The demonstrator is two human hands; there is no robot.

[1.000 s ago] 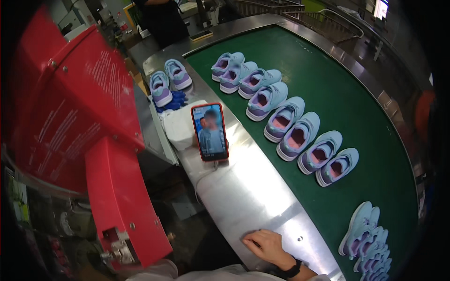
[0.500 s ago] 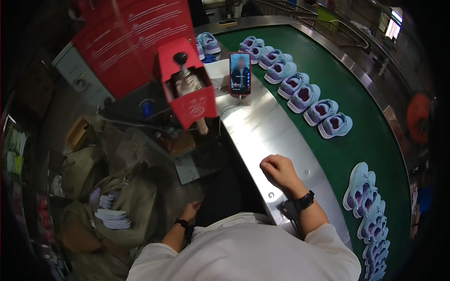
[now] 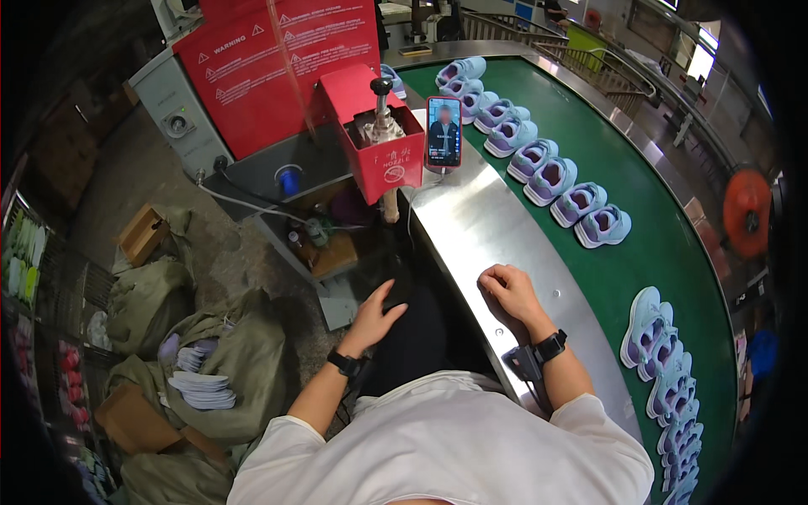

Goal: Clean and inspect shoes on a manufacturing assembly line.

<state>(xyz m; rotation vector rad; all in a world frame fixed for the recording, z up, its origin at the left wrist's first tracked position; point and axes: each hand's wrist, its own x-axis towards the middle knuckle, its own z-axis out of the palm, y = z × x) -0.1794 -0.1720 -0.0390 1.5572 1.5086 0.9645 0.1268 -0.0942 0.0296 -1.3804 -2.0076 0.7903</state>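
Note:
My right hand (image 3: 508,289) rests with curled fingers on the steel ledge (image 3: 480,227) beside the green conveyor belt (image 3: 648,194); it holds nothing. My left hand (image 3: 376,316) lies flat with spread fingers on my dark trouser leg, below the ledge. Both wrists wear black bands. Small lilac-and-blue shoes (image 3: 576,202) stand in a row on the belt to the right, and more (image 3: 665,370) lie at the near right. A phone (image 3: 443,132) stands upright on the ledge ahead.
A red press machine (image 3: 379,143) with a grey base stands ahead on the left. Olive sacks (image 3: 210,370) holding stacked pale insoles (image 3: 198,389) sit on the floor at my left. A metal railing and an orange round object (image 3: 746,210) lie beyond the belt.
The view has swung down and back, bringing both arms and the floor sacks into sight. My right hand stays on the steel ledge; my left hand now shows on my leg.

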